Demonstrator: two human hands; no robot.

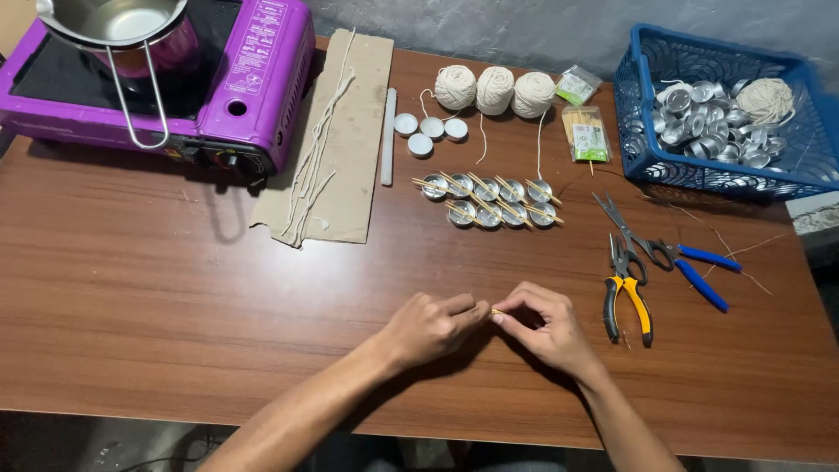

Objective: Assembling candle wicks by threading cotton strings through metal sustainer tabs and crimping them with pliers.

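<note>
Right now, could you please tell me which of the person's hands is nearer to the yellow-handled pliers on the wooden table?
The right hand: it lies just left of the yellow-handled pliers. The left hand is farther left, beyond the right one.

Just right of the fingers [516, 308] lie yellow-and-black pliers [627, 297], then blue-handled scissors [664, 252]. Far ahead of the fingers sit silver cups [489, 201], cream twine balls [495, 90], a blue basket [642, 131] and a purple stove [253, 79].

Stove [175, 79] upper left, basket [642, 114] upper right, cups [489, 201] in the middle, pliers [627, 297] right of them.
</note>
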